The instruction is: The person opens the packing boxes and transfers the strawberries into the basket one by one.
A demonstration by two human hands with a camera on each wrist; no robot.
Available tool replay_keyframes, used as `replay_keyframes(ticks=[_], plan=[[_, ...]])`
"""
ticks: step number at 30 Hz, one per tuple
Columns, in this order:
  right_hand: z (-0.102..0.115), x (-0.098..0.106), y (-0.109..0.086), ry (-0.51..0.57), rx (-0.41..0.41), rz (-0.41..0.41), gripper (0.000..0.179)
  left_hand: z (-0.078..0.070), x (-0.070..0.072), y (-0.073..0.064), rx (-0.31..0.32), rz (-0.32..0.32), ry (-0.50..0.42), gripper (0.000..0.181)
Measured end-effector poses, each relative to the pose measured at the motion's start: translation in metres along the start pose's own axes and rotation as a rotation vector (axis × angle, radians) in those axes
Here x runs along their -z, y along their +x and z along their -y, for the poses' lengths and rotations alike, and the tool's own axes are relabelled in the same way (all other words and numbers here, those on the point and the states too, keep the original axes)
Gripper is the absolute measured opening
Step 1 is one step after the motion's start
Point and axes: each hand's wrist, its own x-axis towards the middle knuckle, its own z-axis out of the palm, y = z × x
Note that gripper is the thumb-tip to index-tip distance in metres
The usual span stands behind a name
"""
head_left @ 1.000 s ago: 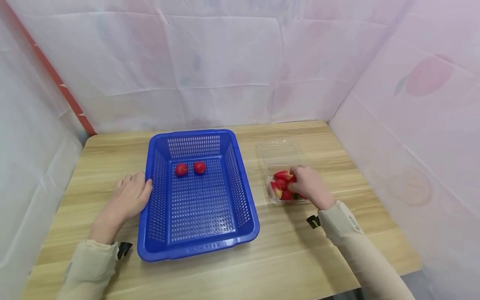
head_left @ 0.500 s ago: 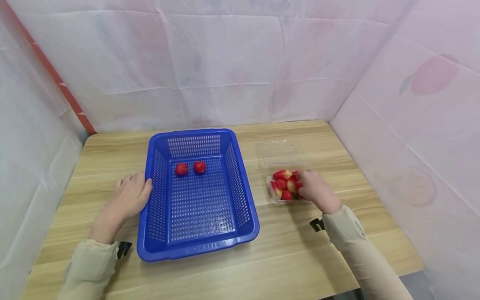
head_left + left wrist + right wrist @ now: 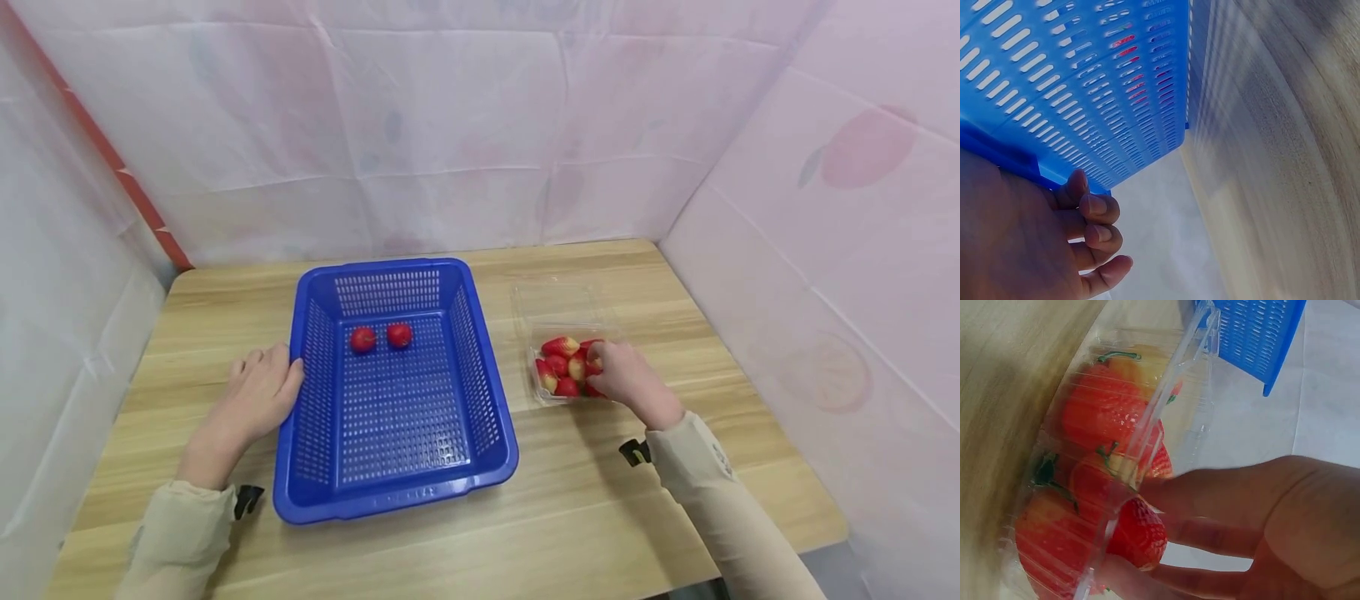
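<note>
My left hand grips the left rim of a blue plastic basket, its thumb over the edge. In the left wrist view its fingers curl outside the slotted wall. Inside the basket, towards the far end, lie two round red fruits. To the right, my right hand reaches into a clear plastic clamshell box holding several red and yellow strawberries. The right wrist view has its thumb and fingers around a strawberry at the box rim, partly covered by the hand.
Everything stands on a light wooden table. The box's lid is folded back, away from the person. Pale fruit-printed sheets hang behind and on both sides, close to the table's edges.
My right hand has shifted right within the clamshell box, uncovering more strawberries on its left. The box has slid slightly left. My left hand and the basket have stayed put.
</note>
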Motion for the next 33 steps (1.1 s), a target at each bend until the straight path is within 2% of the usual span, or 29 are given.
replay_keyframes(ticks=[6, 13, 20, 23, 26, 29, 33], plan=[[-0.001, -0.006, -0.002, 0.021, -0.046, -0.018, 0.032, 0.001, -0.001, 0.000, -0.006, -0.008, -0.005, 0.034], [-0.001, -0.010, -0.002, 0.019, -0.078, -0.018, 0.034, 0.000, 0.000, -0.001, -0.011, -0.007, -0.005, 0.034], [0.000, -0.009, -0.006, -0.010, -0.076, -0.088, 0.034, 0.000, 0.000, -0.001, -0.012, -0.007, -0.018, 0.035], [-0.003, -0.007, -0.008, -0.008, -0.009, -0.106, 0.029, 0.000, -0.001, 0.000, -0.011, -0.008, -0.019, 0.035], [-0.008, -0.004, -0.008, -0.017, 0.121, -0.099, 0.024, 0.000, -0.001, 0.000, -0.014, -0.014, -0.014, 0.035], [-0.011, 0.000, -0.009, -0.017, 0.224, -0.058, 0.024, 0.000, -0.001, 0.000, -0.011, -0.015, -0.016, 0.035], [-0.013, 0.002, -0.010, -0.002, 0.280, 0.012, 0.029, 0.000, -0.001, -0.002, -0.006, -0.014, -0.014, 0.035]])
